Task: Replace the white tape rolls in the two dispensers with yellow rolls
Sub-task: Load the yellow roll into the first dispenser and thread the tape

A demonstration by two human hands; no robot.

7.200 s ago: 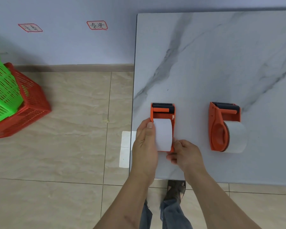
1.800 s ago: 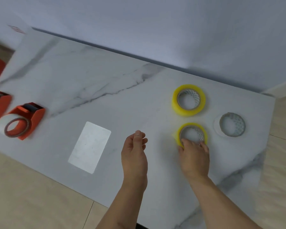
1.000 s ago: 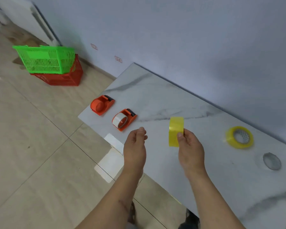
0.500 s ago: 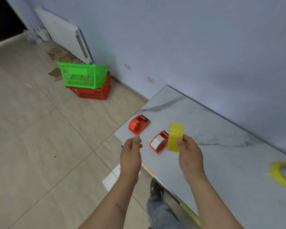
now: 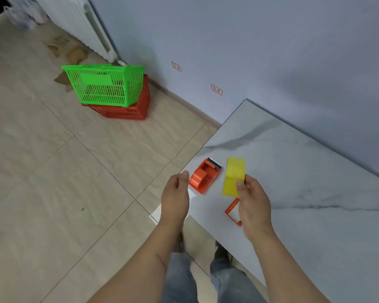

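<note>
My right hand (image 5: 253,204) grips a yellow tape roll (image 5: 234,176) edge-on, lifted above the marble table (image 5: 315,171). Near the table's left corner lies an orange dispenser (image 5: 205,178) with no roll in it. A second orange dispenser (image 5: 233,212) with a white roll sits closer to me, mostly hidden behind my right hand. My left hand (image 5: 176,195) hovers beside the table's left edge, fingers loosely curled, holding nothing.
A green basket (image 5: 105,86) is stacked on a red basket (image 5: 129,110) on the tiled floor by the wall. A white radiator (image 5: 79,25) stands at the far left. My legs and shoes show below the table's front edge.
The view has swung left and down, so both dispensers now lie right in front of my hands. The yellow roll in my right hand is nearer the empty dispenser. The other yellow roll has left the view.
</note>
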